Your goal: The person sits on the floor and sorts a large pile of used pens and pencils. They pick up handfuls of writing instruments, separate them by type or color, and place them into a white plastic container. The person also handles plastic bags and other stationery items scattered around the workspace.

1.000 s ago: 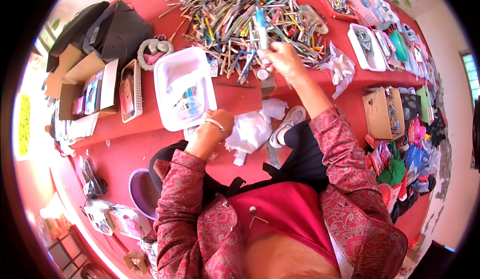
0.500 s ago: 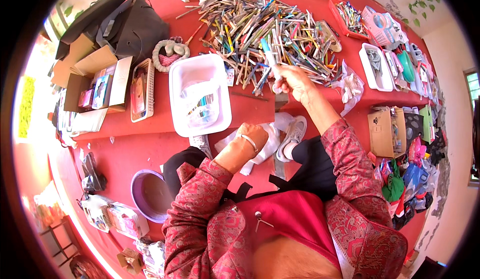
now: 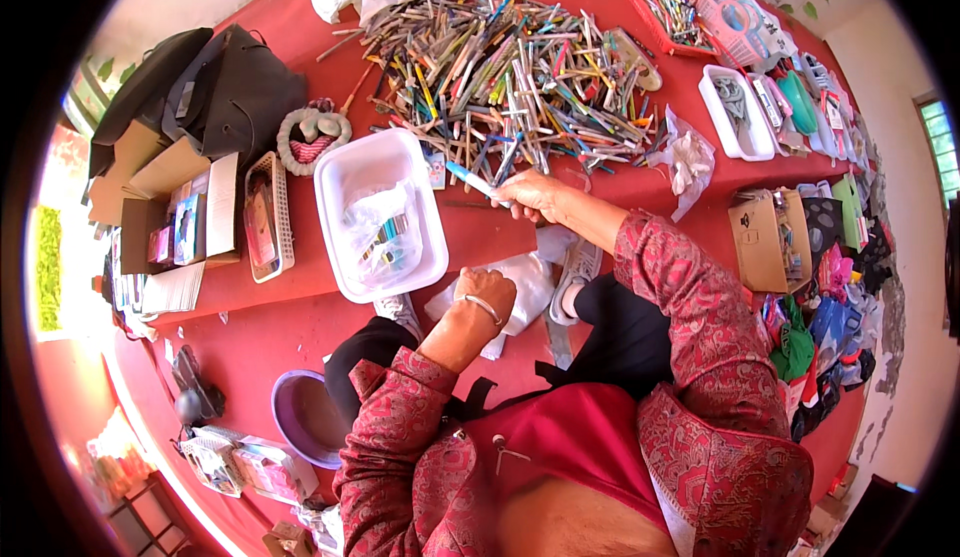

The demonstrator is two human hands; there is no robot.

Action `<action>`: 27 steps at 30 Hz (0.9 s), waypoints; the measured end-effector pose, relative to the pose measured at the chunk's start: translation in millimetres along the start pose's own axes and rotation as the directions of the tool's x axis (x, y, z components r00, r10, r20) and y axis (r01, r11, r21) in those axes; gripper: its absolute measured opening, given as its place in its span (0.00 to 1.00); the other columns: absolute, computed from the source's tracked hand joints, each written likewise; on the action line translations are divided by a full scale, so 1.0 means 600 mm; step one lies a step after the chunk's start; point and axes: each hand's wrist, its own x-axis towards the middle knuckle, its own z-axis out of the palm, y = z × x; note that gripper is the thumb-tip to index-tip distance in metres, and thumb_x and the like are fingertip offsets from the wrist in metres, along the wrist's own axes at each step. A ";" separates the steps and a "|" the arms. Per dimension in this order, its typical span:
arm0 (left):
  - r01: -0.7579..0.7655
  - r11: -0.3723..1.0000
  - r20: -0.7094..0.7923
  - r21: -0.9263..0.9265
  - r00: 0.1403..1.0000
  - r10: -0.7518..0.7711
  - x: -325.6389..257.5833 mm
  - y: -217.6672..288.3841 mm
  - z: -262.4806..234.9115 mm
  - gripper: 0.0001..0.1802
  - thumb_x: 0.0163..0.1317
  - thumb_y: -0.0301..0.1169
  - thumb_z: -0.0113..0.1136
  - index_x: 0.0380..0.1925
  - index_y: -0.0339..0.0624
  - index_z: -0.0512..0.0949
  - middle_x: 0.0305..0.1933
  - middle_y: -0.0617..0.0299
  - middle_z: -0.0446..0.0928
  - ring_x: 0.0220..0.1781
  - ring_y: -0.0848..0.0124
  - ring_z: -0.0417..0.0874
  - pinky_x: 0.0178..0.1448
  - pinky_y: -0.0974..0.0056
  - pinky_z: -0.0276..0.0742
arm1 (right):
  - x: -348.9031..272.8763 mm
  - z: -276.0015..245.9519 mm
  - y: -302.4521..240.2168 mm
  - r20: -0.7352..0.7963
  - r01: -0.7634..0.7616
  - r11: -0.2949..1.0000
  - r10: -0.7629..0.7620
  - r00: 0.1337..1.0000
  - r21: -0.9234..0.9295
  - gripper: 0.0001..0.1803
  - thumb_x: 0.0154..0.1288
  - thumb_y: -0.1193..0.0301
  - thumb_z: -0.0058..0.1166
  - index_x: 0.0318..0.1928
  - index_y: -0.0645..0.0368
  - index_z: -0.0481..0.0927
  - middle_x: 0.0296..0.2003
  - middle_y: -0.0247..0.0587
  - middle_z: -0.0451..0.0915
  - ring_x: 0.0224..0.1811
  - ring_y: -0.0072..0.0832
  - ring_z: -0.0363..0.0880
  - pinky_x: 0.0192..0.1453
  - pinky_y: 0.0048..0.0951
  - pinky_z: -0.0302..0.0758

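Right hand (image 3: 528,195) has pulled back from the big heap of pens (image 3: 505,67), fingers pinching a blue-capped pen (image 3: 470,176) beside the white plastic tub (image 3: 380,212); left hand (image 3: 487,292) clenched nearby. Best to drop it in level.

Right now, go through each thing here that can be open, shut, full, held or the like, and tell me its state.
right hand: closed on a blue-tipped pen
left hand: fisted, on a white plastic bag
white tub: open, a clear bag inside
pen pile: loose, spread on the table
cardboard box: open
black bag: slumped, shut
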 end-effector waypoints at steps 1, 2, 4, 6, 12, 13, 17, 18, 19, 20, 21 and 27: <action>0.001 1.000 0.015 -0.005 1.000 -0.001 0.002 0.000 0.006 0.07 0.48 0.28 0.52 0.29 0.42 0.76 0.33 0.55 0.76 0.39 0.60 0.77 0.43 0.60 0.71 | 0.006 -0.002 0.011 0.004 0.000 1.000 0.000 1.000 0.025 0.13 0.55 0.60 0.52 0.30 0.57 0.77 0.12 0.30 0.68 0.09 0.14 0.58 0.10 0.16 0.53; 0.003 1.000 0.029 -0.010 1.000 -0.003 0.005 -0.002 0.009 0.07 0.48 0.28 0.52 0.29 0.42 0.76 0.34 0.55 0.76 0.39 0.60 0.77 0.43 0.60 0.70 | 0.025 0.002 0.022 0.008 -0.001 0.999 0.000 1.000 0.042 0.13 0.55 0.60 0.53 0.31 0.57 0.77 0.12 0.30 0.68 0.08 0.14 0.57 0.09 0.17 0.52; 0.007 1.000 0.037 -0.001 0.999 -0.006 0.008 -0.002 0.009 0.07 0.48 0.30 0.52 0.29 0.42 0.76 0.33 0.56 0.76 0.38 0.61 0.77 0.43 0.60 0.70 | 0.050 0.013 0.046 -0.003 0.013 1.000 -0.013 1.000 0.011 0.13 0.55 0.60 0.52 0.31 0.57 0.77 0.12 0.30 0.69 0.08 0.14 0.58 0.10 0.17 0.53; -0.002 1.000 0.018 -0.007 1.000 0.002 0.012 -0.002 0.010 0.07 0.48 0.30 0.52 0.28 0.42 0.75 0.32 0.56 0.76 0.38 0.61 0.77 0.43 0.60 0.70 | 0.075 0.026 0.063 -0.032 0.029 0.996 -0.031 0.999 -0.082 0.13 0.54 0.61 0.51 0.31 0.58 0.77 0.13 0.32 0.70 0.09 0.15 0.61 0.10 0.19 0.55; -0.011 1.000 -0.010 -0.002 1.000 0.011 0.018 -0.003 0.020 0.05 0.49 0.29 0.52 0.26 0.42 0.75 0.29 0.57 0.75 0.36 0.62 0.77 0.41 0.59 0.70 | 0.152 0.070 0.063 -0.045 0.039 0.947 -0.056 0.997 -0.319 0.10 0.53 0.68 0.51 0.32 0.61 0.76 0.16 0.39 0.75 0.12 0.22 0.70 0.13 0.22 0.64; -0.008 1.000 -0.016 0.005 1.000 0.009 0.020 -0.003 0.022 0.05 0.49 0.29 0.52 0.26 0.42 0.74 0.29 0.57 0.75 0.35 0.62 0.77 0.40 0.59 0.70 | 0.161 0.080 0.060 -0.071 0.034 0.967 -0.053 0.996 -0.251 0.09 0.53 0.69 0.51 0.33 0.62 0.76 0.16 0.39 0.76 0.13 0.22 0.72 0.13 0.23 0.65; -0.004 1.000 0.008 -0.021 1.000 0.004 0.021 -0.005 0.022 0.06 0.49 0.29 0.52 0.27 0.42 0.74 0.30 0.57 0.75 0.36 0.62 0.77 0.41 0.60 0.69 | 0.194 0.112 0.046 -0.072 0.072 0.980 -0.087 0.994 -0.185 0.10 0.52 0.75 0.46 0.35 0.65 0.74 0.20 0.42 0.77 0.18 0.25 0.76 0.16 0.22 0.70; -0.008 1.000 0.008 -0.019 1.000 0.008 0.024 -0.003 0.021 0.06 0.49 0.29 0.51 0.27 0.41 0.74 0.30 0.56 0.75 0.36 0.62 0.77 0.41 0.60 0.69 | 0.199 0.111 0.049 -0.058 0.065 0.968 -0.081 0.995 -0.241 0.10 0.52 0.76 0.45 0.36 0.65 0.74 0.21 0.42 0.77 0.19 0.26 0.77 0.16 0.22 0.70; -0.005 1.000 0.005 -0.020 1.000 0.005 0.025 -0.003 0.021 0.06 0.49 0.29 0.51 0.28 0.41 0.74 0.30 0.56 0.75 0.36 0.62 0.77 0.42 0.60 0.69 | 0.203 0.109 0.049 -0.040 0.060 0.952 -0.076 0.996 -0.301 0.10 0.52 0.76 0.43 0.36 0.64 0.73 0.22 0.42 0.78 0.19 0.26 0.77 0.16 0.22 0.70; -0.004 1.000 0.013 -0.025 1.000 0.004 0.025 -0.003 0.022 0.06 0.49 0.29 0.51 0.28 0.41 0.74 0.30 0.56 0.75 0.36 0.62 0.77 0.42 0.60 0.69 | 0.205 0.098 0.052 -0.049 0.061 0.909 -0.089 0.995 -0.412 0.10 0.50 0.76 0.44 0.35 0.64 0.74 0.21 0.44 0.77 0.19 0.28 0.77 0.19 0.26 0.72; -0.003 1.000 0.021 -0.029 1.000 0.003 0.025 -0.003 0.023 0.06 0.49 0.29 0.51 0.28 0.41 0.74 0.30 0.56 0.75 0.36 0.61 0.77 0.42 0.60 0.69 | 0.205 0.082 0.056 -0.033 0.131 0.870 -0.166 0.986 -0.475 0.09 0.49 0.75 0.44 0.33 0.64 0.74 0.21 0.44 0.77 0.19 0.29 0.77 0.21 0.28 0.73; 0.010 1.000 0.038 -0.025 0.999 -0.009 0.020 -0.005 0.024 0.07 0.50 0.29 0.51 0.29 0.42 0.73 0.30 0.56 0.75 0.36 0.61 0.77 0.42 0.60 0.68 | 0.180 -0.031 0.033 0.297 0.388 -0.057 -0.748 0.593 -0.920 0.07 0.48 0.72 0.45 0.27 0.60 0.74 0.28 0.45 0.75 0.29 0.39 0.76 0.29 0.36 0.74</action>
